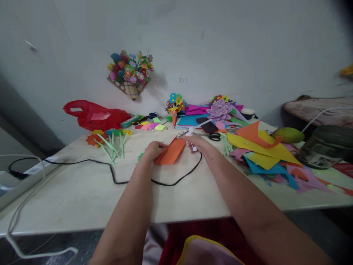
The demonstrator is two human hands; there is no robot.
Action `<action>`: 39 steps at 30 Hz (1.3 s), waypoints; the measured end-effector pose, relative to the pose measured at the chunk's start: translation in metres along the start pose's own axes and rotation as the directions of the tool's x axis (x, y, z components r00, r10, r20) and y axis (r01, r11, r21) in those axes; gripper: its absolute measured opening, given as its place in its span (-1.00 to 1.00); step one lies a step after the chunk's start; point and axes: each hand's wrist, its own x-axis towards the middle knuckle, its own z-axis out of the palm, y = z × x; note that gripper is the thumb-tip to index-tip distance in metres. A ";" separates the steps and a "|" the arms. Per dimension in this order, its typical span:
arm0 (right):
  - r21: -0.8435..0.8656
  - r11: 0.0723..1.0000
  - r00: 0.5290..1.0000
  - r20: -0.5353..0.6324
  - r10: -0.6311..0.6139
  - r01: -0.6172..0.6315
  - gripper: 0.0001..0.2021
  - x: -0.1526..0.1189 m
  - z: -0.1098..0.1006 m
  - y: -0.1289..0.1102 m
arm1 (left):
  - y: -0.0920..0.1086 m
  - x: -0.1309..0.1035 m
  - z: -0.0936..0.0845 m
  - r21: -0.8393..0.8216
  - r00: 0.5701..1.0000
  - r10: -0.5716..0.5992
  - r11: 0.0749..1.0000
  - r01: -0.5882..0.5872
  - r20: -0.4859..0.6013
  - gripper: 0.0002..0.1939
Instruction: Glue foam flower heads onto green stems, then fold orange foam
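Note:
My left hand (pixel 154 150) pinches the left edge of an orange foam sheet (pixel 171 154), which is tilted above the white table. Closed around a small white glue gun (pixel 190 131) is my right hand (pixel 196 141); its tip is by the sheet's upper edge. A black cord (pixel 176 182) runs from the gun across the table to the left. Just behind my right hand lie black-handled scissors (pixel 214 136). Pale green strips (pixel 111 146) and flower cut-outs (pixel 95 138) lie to the left of my left hand.
A red plastic bag (pixel 96 116) lies at the back left. Foam scraps (pixel 264 147), a green mango (pixel 288 135) and a dark glass jar (pixel 325 147) crowd the right side. A power strip (pixel 30 176) sits at the left edge. A small flower cone (pixel 174 110) stands at the back.

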 end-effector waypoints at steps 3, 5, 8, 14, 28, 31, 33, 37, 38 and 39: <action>-0.029 1.000 1.000 0.026 0.008 -0.007 -0.76 -0.005 -0.001 -0.003 | 0.001 -0.001 0.000 0.011 1.000 -0.005 1.000 0.005 -0.003 -0.71; -0.044 0.999 0.999 0.034 0.013 -0.012 -0.75 -0.006 0.000 -0.003 | 0.002 -0.001 0.000 0.023 1.000 -0.010 1.000 0.010 -0.005 -0.71; -0.035 0.999 1.000 0.000 0.015 -0.015 -0.75 -0.003 0.001 -0.003 | 0.002 -0.002 -0.001 0.022 1.000 -0.003 1.000 0.004 -0.008 -0.72; -0.006 1.000 0.997 -0.072 0.029 -0.030 -0.73 0.002 0.002 -0.002 | -0.001 0.001 0.000 -0.008 1.000 0.000 1.000 0.000 0.012 -0.71; 0.037 0.999 0.995 -0.100 0.001 0.003 -0.73 0.003 0.002 -0.004 | 0.001 -0.002 -0.002 -0.014 1.000 -0.008 1.000 0.008 0.006 -0.72; 0.014 1.000 0.996 -0.085 0.029 -0.028 -0.73 0.002 0.002 -0.005 | 0.001 -0.002 -0.002 -0.011 1.000 0.000 1.000 0.000 0.010 -0.72; 0.003 0.999 0.996 -0.078 0.038 -0.038 -0.72 0.002 0.002 -0.005 | 0.001 -0.002 -0.002 -0.006 1.000 0.004 1.000 -0.004 0.010 -0.71; -0.011 1.000 0.999 -0.041 0.018 -0.019 -0.71 0.002 0.001 -0.003 | 0.002 -0.002 -0.001 0.019 1.000 0.004 1.000 -0.004 0.003 -0.71; -0.013 1.000 0.999 -0.031 0.014 -0.014 -0.71 0.002 0.001 -0.002 | 0.002 -0.002 -0.001 0.026 1.000 0.005 1.000 -0.005 0.001 -0.71; -0.015 1.000 1.000 -0.023 0.012 -0.012 -0.71 0.002 0.001 -0.001 | 0.003 -0.002 -0.002 0.030 1.000 0.008 1.000 -0.008 -0.001 -0.71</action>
